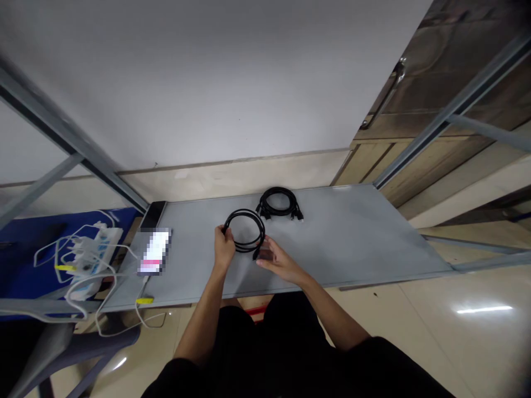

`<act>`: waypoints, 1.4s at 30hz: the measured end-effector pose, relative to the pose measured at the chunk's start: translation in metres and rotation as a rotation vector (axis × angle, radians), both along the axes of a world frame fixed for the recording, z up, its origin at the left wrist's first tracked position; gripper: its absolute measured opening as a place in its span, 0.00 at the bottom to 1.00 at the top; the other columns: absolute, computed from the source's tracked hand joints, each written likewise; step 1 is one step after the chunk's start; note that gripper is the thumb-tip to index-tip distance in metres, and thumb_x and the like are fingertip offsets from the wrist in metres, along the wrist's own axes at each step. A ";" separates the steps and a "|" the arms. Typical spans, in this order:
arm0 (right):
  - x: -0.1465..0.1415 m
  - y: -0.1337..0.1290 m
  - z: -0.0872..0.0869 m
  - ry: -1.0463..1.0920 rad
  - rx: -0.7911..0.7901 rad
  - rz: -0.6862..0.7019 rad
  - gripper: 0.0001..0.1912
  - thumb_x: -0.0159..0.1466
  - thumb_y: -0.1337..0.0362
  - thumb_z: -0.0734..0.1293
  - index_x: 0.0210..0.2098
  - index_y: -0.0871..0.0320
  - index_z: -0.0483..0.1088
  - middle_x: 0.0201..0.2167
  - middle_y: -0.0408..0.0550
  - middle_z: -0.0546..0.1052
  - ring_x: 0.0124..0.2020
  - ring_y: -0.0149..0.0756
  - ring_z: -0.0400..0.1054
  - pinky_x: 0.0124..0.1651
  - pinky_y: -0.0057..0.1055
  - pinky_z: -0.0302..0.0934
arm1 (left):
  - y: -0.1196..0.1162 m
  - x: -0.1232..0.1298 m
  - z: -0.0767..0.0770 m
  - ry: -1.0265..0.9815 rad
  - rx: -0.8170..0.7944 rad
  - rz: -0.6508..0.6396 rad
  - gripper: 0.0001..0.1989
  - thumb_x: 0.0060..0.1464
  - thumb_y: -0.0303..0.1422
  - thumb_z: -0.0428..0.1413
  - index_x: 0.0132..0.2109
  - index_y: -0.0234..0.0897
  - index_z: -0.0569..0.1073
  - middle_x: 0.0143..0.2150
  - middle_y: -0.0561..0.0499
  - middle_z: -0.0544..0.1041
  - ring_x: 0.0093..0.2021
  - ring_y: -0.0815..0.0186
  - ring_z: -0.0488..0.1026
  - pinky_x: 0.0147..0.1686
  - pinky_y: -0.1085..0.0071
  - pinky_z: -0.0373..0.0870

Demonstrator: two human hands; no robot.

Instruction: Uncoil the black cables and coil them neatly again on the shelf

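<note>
A black cable wound into a round coil [244, 212] is held just above the grey shelf [344, 237]. My left hand [224, 246] is closed around the coil's left side. At its lower right, beside a dark plug end [256, 255], is my right hand [279, 260], with thumb and fingers apart; the cable passes by its fingertips. Behind and to the right lies a second coiled black cable [279, 211] with several connectors at its front, touched by neither hand.
On the shelf's left end lie a lit phone [156, 251] and a dark phone [154, 214]. White cords run from a power strip [97, 260] at the far left and hang over the front edge. Metal posts [456, 102] rise at both sides, with a wall behind.
</note>
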State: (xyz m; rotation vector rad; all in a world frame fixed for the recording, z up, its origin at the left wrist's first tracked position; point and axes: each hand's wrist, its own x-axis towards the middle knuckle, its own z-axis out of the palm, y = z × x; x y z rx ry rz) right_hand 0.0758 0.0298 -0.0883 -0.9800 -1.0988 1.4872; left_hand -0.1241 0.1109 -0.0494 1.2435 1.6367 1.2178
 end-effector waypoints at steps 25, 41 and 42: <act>-0.010 0.007 0.009 -0.438 0.199 -0.419 0.07 0.60 0.58 0.69 0.38 0.51 0.72 0.33 0.47 0.76 0.38 0.44 0.73 0.48 0.44 0.72 | -0.059 0.033 0.011 -0.641 -0.128 -0.049 0.31 0.40 0.42 0.76 0.50 0.36 0.78 0.31 0.58 0.76 0.33 0.68 0.75 0.41 0.69 0.72; 0.026 0.005 0.030 -0.426 0.153 -0.513 0.24 0.59 0.43 0.74 0.33 0.50 0.58 0.25 0.37 0.66 0.27 0.33 0.60 0.32 0.32 0.61 | -0.049 0.005 -0.016 -0.180 -0.048 -0.256 0.24 0.61 0.42 0.63 0.60 0.38 0.74 0.55 0.39 0.81 0.47 0.56 0.83 0.48 0.58 0.80; 0.034 0.005 0.034 -0.391 0.148 -0.489 0.26 0.58 0.40 0.73 0.33 0.50 0.59 0.25 0.38 0.66 0.26 0.32 0.60 0.30 0.31 0.60 | -0.046 -0.004 -0.015 -0.144 -0.044 -0.205 0.22 0.60 0.42 0.63 0.57 0.37 0.76 0.52 0.40 0.82 0.46 0.56 0.83 0.50 0.58 0.79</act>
